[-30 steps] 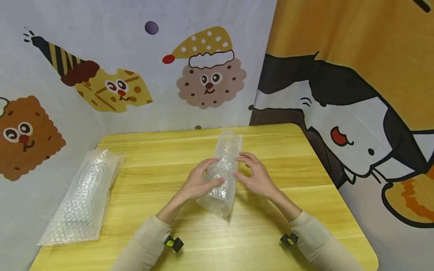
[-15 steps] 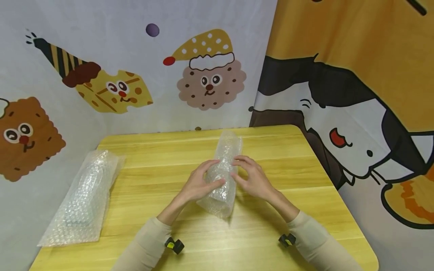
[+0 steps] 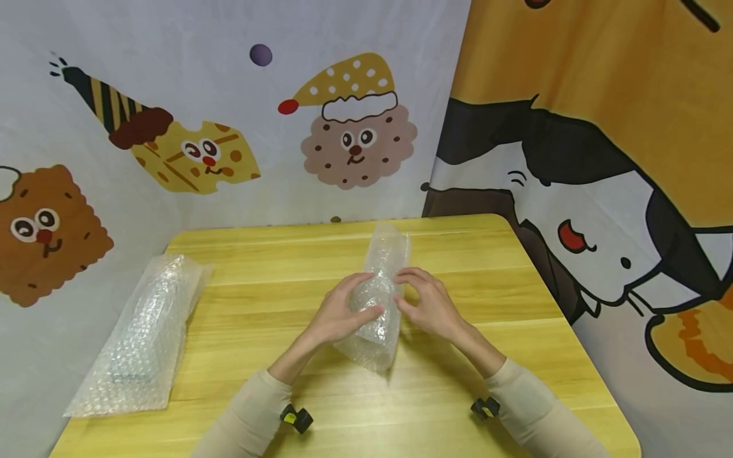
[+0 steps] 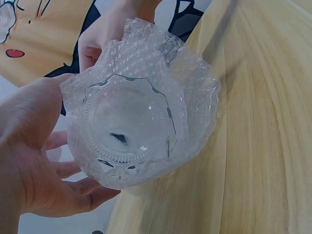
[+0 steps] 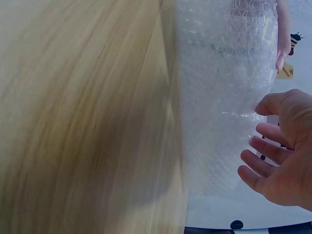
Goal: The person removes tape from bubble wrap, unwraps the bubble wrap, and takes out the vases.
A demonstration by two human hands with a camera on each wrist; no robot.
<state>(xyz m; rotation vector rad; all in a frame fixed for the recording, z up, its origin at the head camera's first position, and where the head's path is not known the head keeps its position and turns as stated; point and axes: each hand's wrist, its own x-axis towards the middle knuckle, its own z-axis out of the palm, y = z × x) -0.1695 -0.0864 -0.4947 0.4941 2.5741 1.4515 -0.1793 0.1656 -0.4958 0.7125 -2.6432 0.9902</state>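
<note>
A clear glass (image 4: 127, 119) with a ridged round base lies rolled in bubble wrap (image 3: 386, 251) near the middle of the table. Its base shows through the open end of the wrap in the left wrist view. My left hand (image 3: 338, 315) holds the roll from the left, thumb on top and fingers along the far side. On the opposite side, my right hand (image 3: 432, 308) touches the wrap's edge with thumb and fingertips, its fingers loosely bent and spread in the right wrist view. The glass's far end is hidden inside the wrap.
A second bubble-wrapped bundle (image 3: 143, 337) lies at the left side of the wooden table (image 3: 492, 254). Behind the table hangs a cartoon-printed cloth (image 3: 217, 83). Each sleeve carries a small black wrist device.
My right hand has shifted slightly left and down, its fingertips coming against the wrap's edge. My left hand keeps its hold, and the roll stays nearly in place.
</note>
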